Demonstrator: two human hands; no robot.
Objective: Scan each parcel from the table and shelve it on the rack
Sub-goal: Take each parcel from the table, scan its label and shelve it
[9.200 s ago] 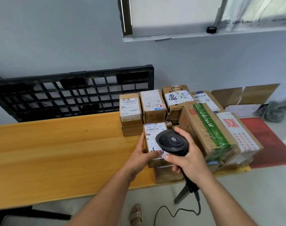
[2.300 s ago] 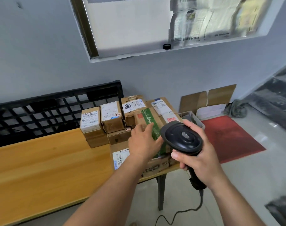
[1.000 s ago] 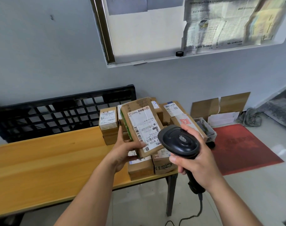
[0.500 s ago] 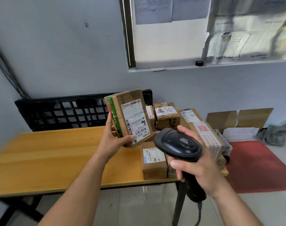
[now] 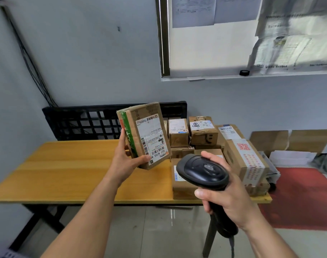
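Here the left hand (image 5: 125, 162) holds a brown parcel (image 5: 134, 127) up in the air over the middle of the table (image 5: 75, 170), with its thumb on the front by the white label (image 5: 152, 138). The right hand (image 5: 227, 201) is wrapped tight round the handle of the black scanner (image 5: 201, 172), just beside the parcel and above the table's front edge. More parcels (image 5: 246, 161) sit piled at the table's right end, and a black grid (image 5: 80, 121) leans on the wall behind its back edge.

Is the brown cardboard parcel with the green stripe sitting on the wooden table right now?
No, the left hand grips the brown cardboard parcel with the green stripe and holds it up off the wooden table.
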